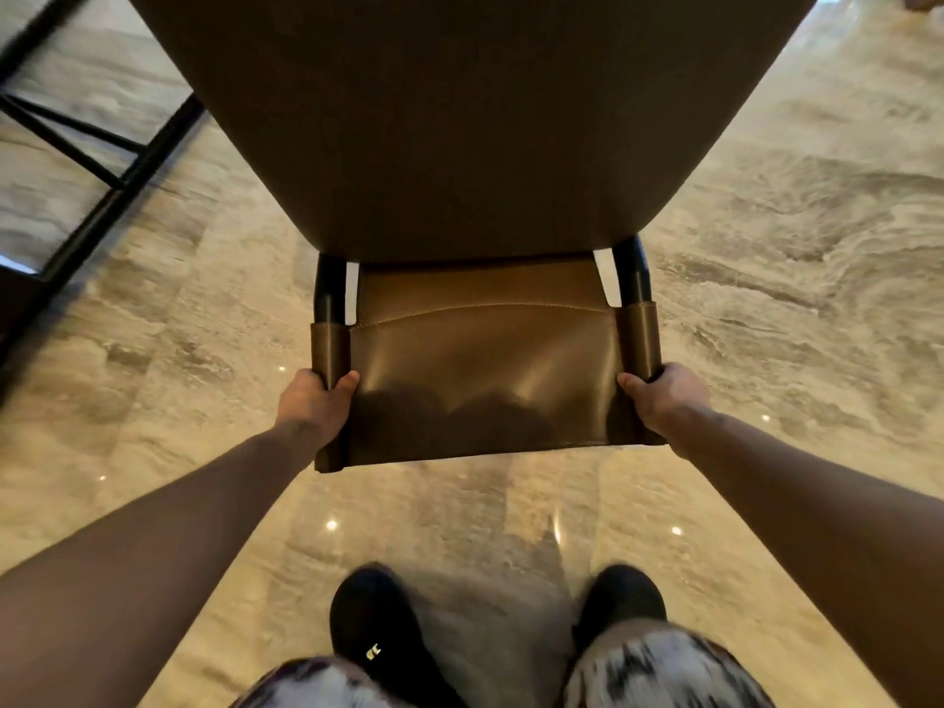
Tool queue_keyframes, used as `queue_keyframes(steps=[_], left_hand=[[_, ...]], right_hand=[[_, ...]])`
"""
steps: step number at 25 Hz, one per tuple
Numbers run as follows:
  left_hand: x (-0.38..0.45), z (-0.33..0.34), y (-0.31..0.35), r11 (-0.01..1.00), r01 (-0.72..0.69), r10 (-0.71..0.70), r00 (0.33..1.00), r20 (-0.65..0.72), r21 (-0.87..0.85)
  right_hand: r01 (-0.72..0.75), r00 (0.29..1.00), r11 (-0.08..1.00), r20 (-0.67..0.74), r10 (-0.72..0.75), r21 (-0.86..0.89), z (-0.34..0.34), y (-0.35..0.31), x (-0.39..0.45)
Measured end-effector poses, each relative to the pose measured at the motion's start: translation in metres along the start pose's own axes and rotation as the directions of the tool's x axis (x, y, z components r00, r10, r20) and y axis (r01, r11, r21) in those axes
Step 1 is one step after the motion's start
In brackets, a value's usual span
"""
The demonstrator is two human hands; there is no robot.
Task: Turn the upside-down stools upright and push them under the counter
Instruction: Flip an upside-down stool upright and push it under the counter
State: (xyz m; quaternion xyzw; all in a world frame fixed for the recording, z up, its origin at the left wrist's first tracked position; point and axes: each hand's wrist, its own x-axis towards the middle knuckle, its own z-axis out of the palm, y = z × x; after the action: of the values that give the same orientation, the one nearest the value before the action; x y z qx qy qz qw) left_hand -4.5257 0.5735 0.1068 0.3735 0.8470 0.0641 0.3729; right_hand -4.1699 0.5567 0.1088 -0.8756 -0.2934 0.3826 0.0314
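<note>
Both hands, left (312,401) and right (664,398), gripped the stool (485,370) backrest (one per post); an even, level push seemed best.

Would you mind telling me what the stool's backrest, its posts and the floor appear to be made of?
Backrest: brown leather or faux leather, judging by its smooth sheen and stitched seam. Posts: probably black-painted metal tube, glossy and round. Floor: polished marble-look stone or tile, veined beige and reflecting ceiling lights.

Both bare arms reach forward and down. The left hand (312,401) and right hand (664,398) each curl around a side post of the stool's backrest (485,385), thumbs pressed on its inner face.
</note>
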Motion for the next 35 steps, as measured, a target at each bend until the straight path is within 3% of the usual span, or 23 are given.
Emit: queue_keyframes(steps=[7, 12, 17, 23, 25, 28, 31, 35], left_hand=[[-0.116, -0.148, 0.087, 0.999, 0.044, -0.044, 0.996, 0.073, 0.003], [-0.178, -0.275, 0.153, 0.997, 0.078, -0.079, 0.987, 0.137, 0.015], [-0.197, -0.397, 0.235, 0.998, 0.041, -0.051, 0.978, 0.203, 0.053], [-0.196, -0.499, 0.324, 0.990, -0.084, 0.057, 0.972, 0.226, 0.112], [-0.193, -0.520, 0.357, 0.991, -0.125, 0.116, 0.980, 0.164, 0.052], [-0.188, -0.538, 0.397, 0.971, -0.225, 0.224, 0.974, 0.016, 0.078], [-0.182, -0.545, 0.420, 0.958, -0.276, 0.281, 0.957, -0.070, 0.077], [-0.166, -0.556, 0.460, 0.937, -0.327, 0.342, 0.929, -0.138, 0.121]], right_hand=[[-0.106, 0.990, 0.986, 0.075, 0.116, -0.125, -0.164, -0.079, -0.129], [-0.141, 0.975, 0.988, 0.161, 0.151, -0.067, -0.271, -0.147, -0.223], [-0.229, 0.954, 0.970, 0.218, 0.206, 0.086, -0.355, -0.223, -0.299], [-0.249, 0.956, 0.896, 0.241, 0.166, 0.369, -0.414, -0.303, -0.345], [-0.165, 0.980, 0.882, 0.172, 0.098, 0.442, -0.429, -0.334, -0.350], [0.000, 0.999, 0.898, -0.038, 0.019, 0.440, -0.445, -0.376, -0.341], [0.088, 0.977, 0.963, -0.212, -0.033, 0.256, -0.456, -0.403, -0.331], [0.139, 0.943, 0.990, -0.309, -0.127, 0.019, -0.477, -0.442, -0.314]])
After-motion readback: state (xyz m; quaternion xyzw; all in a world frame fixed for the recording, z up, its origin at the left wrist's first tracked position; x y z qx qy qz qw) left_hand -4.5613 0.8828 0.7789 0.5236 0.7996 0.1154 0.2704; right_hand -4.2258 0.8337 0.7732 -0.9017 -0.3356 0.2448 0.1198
